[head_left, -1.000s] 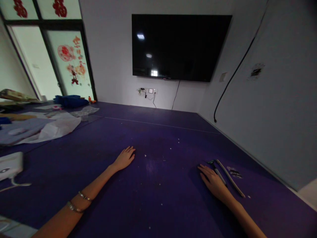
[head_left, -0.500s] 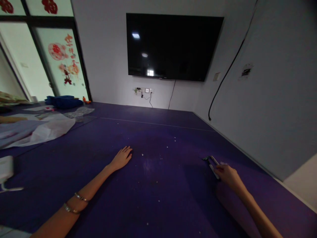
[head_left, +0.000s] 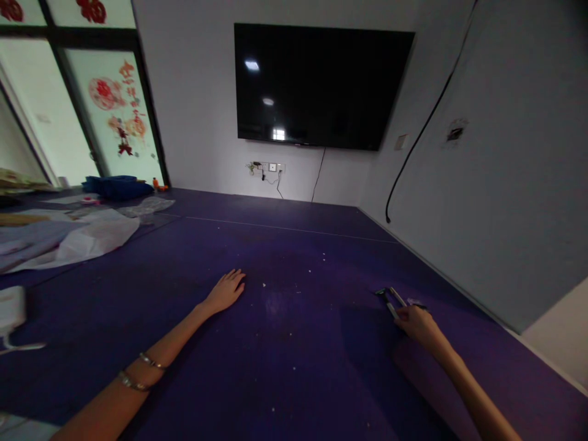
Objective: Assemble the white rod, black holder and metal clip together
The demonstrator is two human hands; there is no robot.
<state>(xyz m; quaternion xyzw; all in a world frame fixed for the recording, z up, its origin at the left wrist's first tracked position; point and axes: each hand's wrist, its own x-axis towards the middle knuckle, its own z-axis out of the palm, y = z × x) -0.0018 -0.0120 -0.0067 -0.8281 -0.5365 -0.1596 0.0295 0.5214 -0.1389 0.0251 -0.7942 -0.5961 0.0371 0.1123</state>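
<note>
My left hand (head_left: pixel 226 290) lies palm down on the purple tabletop (head_left: pixel 285 331), fingers stretched out, holding nothing. Over to the right, my right hand (head_left: pixel 417 323) is closed, its fingertips pinching the pale handle of a slim razor-like tool (head_left: pixel 386 299) with a dark crosswise head. A light, thin stick-like piece (head_left: pixel 397 297) lies right beside that handle, touching or nearly touching my fingers. Just behind the knuckles is a small clear-and-dark item (head_left: pixel 417 302), partly hidden by the hand. Small white crumbs (head_left: pixel 264 285) are scattered between my two hands.
White sheets and plastic (head_left: pixel 98 236) spread over the left side, with a blue cloth bundle (head_left: pixel 117 187) behind. A white device with a cord (head_left: pixel 13 309) sits at the left edge. A black cable (head_left: pixel 413 150) hangs along the right wall; a television (head_left: pixel 324 86) is mounted ahead.
My right fingers have shifted slightly along the handle and now cover its lower end, which showed before. The small item behind the hand shows more. My left hand stays put.
</note>
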